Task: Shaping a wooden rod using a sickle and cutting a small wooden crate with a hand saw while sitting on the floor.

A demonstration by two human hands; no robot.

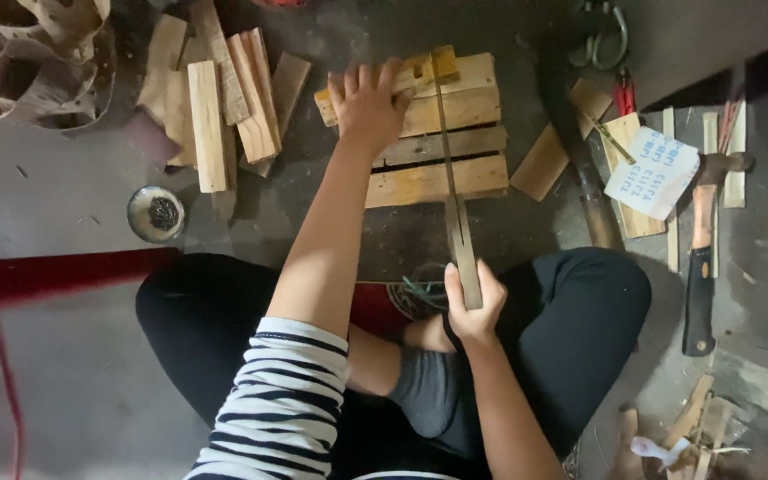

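Dark floor (91,196); left hand (368,102) presses slat panel (433,147), right hand (471,307) grips saw (455,191).

Both arms reach forward, hands apart.
The left hand (368,100) lies flat at 12 o'clock, fingers spread. The right hand (473,307) is at 5 o'clock from it, fingers curled into a closed grip.

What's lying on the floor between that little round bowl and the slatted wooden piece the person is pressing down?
Mostly bare dark floor in the head view. The round bowl sits left of the slatted wooden frame; a pile of loose wooden blocks lies just above that gap.
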